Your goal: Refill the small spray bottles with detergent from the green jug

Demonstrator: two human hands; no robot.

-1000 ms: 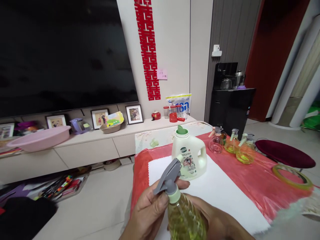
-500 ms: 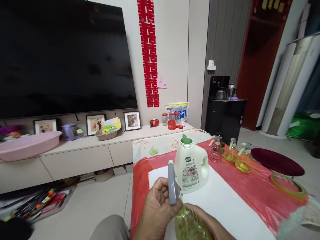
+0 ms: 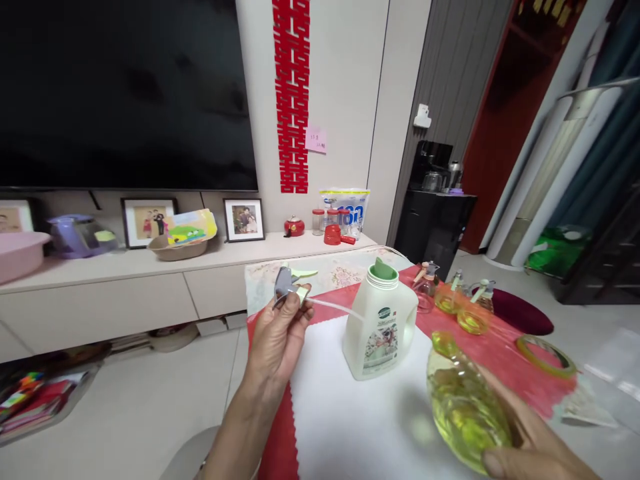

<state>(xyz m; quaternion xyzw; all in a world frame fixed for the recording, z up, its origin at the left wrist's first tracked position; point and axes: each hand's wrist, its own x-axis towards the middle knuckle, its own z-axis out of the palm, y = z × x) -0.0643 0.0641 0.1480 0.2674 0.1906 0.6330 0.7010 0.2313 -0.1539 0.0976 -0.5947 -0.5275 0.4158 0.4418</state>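
My left hand (image 3: 283,327) is closed around a grey and pale green spray nozzle (image 3: 286,285), whose thin white tube sticks out to the right. In my right hand (image 3: 525,420) is a clear yellow-green spray bottle (image 3: 465,407), tilted, with its neck uncapped and pointing up to the left. Between the two hands a white detergent jug (image 3: 383,340) stands upright on the white mat (image 3: 350,413). A green spout shows in the jug's open mouth. The far end of the tube passes close to the jug; I cannot tell whether they touch.
Several spray bottles (image 3: 473,313) stand on the red cloth (image 3: 500,360) to the right, near a roll of tape (image 3: 545,355). Behind the table runs a low cabinet (image 3: 150,293) with picture frames, a red kettle (image 3: 294,227) and jars. A dark red stool (image 3: 525,313) stands beyond the bottles.
The nozzle has come off the bottle. My left hand has moved up and left with it, and my right hand has carried the bottle to the right. The view has also shifted.
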